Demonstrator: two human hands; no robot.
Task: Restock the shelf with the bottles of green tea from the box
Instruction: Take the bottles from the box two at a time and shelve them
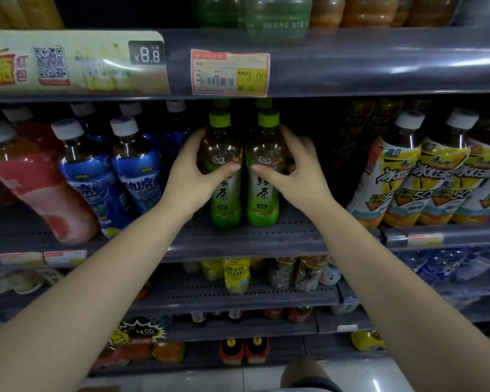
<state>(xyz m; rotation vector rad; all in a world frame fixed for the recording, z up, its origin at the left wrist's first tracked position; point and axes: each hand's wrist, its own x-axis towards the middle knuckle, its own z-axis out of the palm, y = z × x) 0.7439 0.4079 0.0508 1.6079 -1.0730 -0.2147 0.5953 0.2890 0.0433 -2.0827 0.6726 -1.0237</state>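
On the shelf [266,236], the left hand [193,176] and right hand [292,171] each wrap fingers round a green tea bottle [225,176]; a bump could tip its neighbours.

We read "¥8.8" on the dark price tag [147,54] upper left, "3.00" on the red-bordered paper shelf label [229,72] beside it, and "4.00" on the black starburst tag [142,331] lower left.
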